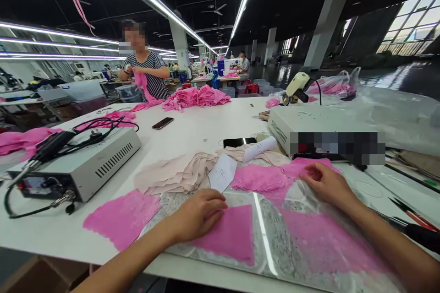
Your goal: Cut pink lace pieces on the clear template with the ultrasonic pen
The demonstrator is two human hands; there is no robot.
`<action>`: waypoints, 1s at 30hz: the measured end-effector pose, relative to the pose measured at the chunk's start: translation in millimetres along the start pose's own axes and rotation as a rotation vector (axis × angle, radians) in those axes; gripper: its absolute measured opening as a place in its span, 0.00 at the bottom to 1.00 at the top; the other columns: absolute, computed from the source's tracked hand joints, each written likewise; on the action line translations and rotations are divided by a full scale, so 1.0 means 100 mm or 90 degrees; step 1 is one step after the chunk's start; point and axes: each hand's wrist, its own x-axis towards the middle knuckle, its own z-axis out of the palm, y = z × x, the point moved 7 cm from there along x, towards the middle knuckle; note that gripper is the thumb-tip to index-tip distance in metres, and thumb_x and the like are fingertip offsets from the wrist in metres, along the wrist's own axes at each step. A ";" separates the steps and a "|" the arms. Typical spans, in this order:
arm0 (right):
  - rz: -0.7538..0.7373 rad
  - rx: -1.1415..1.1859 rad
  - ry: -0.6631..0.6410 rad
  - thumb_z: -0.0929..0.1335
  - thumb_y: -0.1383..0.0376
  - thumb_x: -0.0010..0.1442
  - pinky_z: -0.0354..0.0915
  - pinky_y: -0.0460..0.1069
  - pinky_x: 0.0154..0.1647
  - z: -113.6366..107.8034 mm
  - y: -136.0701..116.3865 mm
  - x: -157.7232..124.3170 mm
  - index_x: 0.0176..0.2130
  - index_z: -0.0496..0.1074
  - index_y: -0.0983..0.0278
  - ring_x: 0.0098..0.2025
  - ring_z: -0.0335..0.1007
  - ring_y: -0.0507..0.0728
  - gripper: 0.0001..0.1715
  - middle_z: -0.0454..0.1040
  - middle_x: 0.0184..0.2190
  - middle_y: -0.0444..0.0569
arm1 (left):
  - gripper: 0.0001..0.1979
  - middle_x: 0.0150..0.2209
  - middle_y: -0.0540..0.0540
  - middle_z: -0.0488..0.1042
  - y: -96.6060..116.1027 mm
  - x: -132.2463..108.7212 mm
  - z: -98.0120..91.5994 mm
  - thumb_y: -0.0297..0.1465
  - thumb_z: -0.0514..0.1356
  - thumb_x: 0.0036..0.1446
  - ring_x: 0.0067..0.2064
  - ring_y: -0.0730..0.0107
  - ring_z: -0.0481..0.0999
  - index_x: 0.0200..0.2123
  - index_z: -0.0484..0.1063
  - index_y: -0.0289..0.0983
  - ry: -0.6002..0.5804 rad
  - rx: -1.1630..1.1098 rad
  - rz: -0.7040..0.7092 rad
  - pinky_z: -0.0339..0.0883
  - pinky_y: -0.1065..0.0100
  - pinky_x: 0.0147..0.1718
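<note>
My left hand (201, 214) rests on a pink fabric piece (237, 233), fingers loosely bent and nothing visible in its grasp. This piece lies on a speckled, glossy board (275, 242). My right hand (325, 184), thumb and fingers drawn together, holds the edge of a pink fabric strip (295, 167) beside a pile of pink lace-edged pieces (257, 178). Clear plastic seems to cover another pink piece (330, 240) below my right hand. Left of the board is a further pink piece (125, 217). Beige fabric pieces (182, 171) and a dotted white paper (222, 171) lie behind.
A grey control box (103, 160) with a cabled hand tool stands left, another box (316, 119) right. Two phones (162, 123) and black-and-red tweezers (412, 213) lie on the white table (192, 130). Across it, a person (147, 68) handles pink fabric near a pink heap (199, 97).
</note>
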 end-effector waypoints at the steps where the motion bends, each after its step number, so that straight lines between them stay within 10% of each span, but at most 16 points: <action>1: 0.022 -0.019 -0.027 0.67 0.55 0.66 0.70 0.50 0.35 0.06 0.10 0.05 0.39 0.70 0.67 0.33 0.69 0.52 0.16 0.72 0.34 0.47 | 0.12 0.45 0.42 0.77 0.02 0.18 0.04 0.27 0.53 0.63 0.47 0.64 0.76 0.43 0.75 0.37 -0.004 0.002 0.004 0.69 0.63 0.49; 13: 0.078 -0.052 -0.179 0.66 0.59 0.68 0.69 0.52 0.42 0.34 0.33 0.06 0.42 0.71 0.65 0.39 0.70 0.54 0.12 0.72 0.41 0.48 | 0.14 0.49 0.44 0.73 0.13 2.16 1.04 0.29 0.57 0.61 0.52 0.63 0.72 0.50 0.73 0.38 -0.057 0.068 -0.026 0.67 0.62 0.53; 30: 0.075 -0.037 -0.154 0.66 0.58 0.67 0.69 0.52 0.41 0.29 0.25 0.06 0.39 0.71 0.66 0.38 0.69 0.54 0.14 0.71 0.37 0.47 | 0.16 0.51 0.42 0.70 -0.07 2.55 1.22 0.36 0.58 0.64 0.48 0.63 0.73 0.51 0.68 0.35 -0.122 -0.025 -0.192 0.71 0.56 0.46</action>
